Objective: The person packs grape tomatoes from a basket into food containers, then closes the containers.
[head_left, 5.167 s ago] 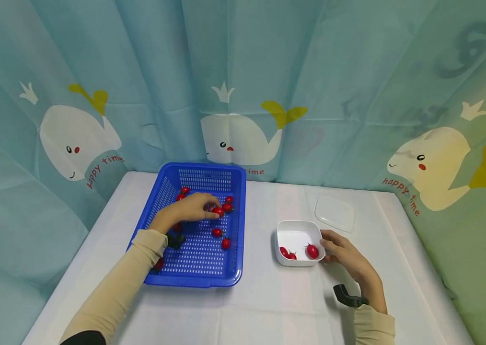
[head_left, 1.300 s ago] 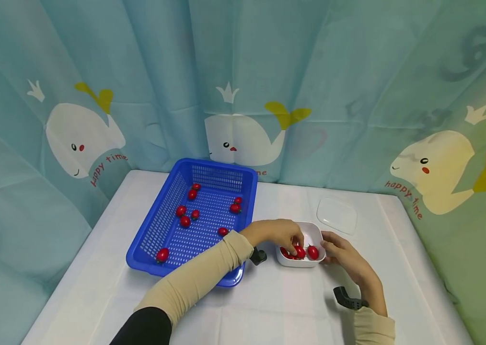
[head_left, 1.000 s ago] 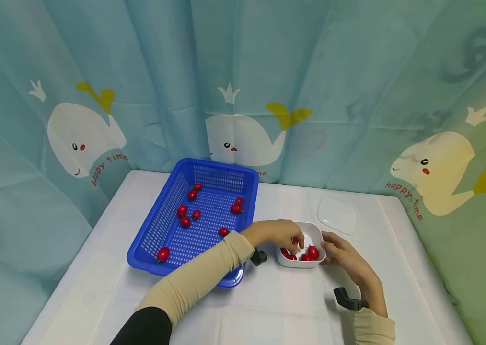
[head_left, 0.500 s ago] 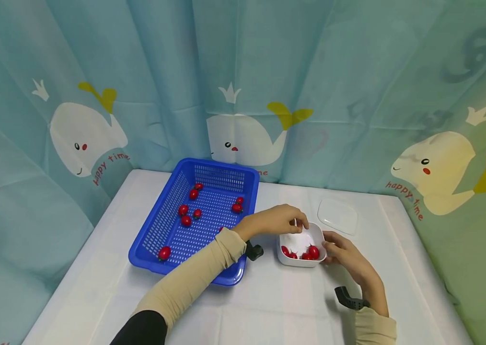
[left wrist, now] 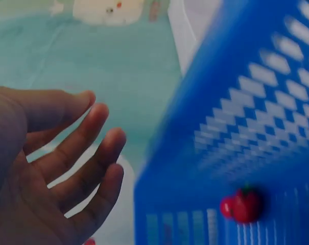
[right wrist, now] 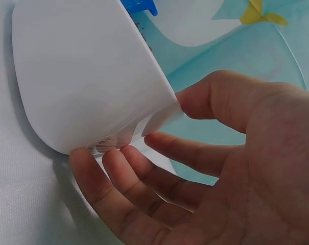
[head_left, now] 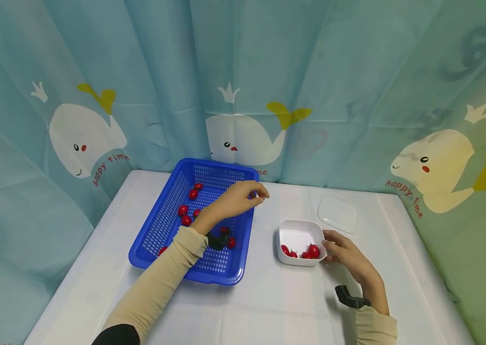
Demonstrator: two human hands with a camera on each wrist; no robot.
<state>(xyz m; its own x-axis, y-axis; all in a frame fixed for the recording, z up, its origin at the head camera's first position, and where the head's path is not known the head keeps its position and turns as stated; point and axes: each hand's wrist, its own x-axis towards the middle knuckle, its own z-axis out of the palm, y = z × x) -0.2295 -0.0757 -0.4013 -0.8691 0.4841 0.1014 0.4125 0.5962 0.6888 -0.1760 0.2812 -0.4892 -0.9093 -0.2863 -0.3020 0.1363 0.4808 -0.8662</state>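
Note:
My left hand [head_left: 238, 199] hovers over the right side of a blue plastic basket [head_left: 213, 263], its fingers loosely bent and nothing between them. In the left wrist view, thumb and fingertips stand apart beside the basket wall. Several cherry tomatoes [head_left: 186, 220] lie scattered in the basket; my left forearm covers part of it. A small white box [head_left: 296, 262] stands to the right, with several cherry tomatoes [head_left: 313, 251] along its near side. My right hand [head_left: 348, 251] holds this box at its right side, thumb at the rim and fingers against the wall [right wrist: 144, 115].
Behind the box, a clear lid [head_left: 338, 214] lies flat on the white-covered table [head_left: 264, 306]. A whale-print curtain [head_left: 346, 143] hangs close along the table's back edge and sides. Each wrist wears a dark band.
My left hand put a cherry tomato into the white box, let go, lifted out and swung left back over the basket. My right hand stays at the box.

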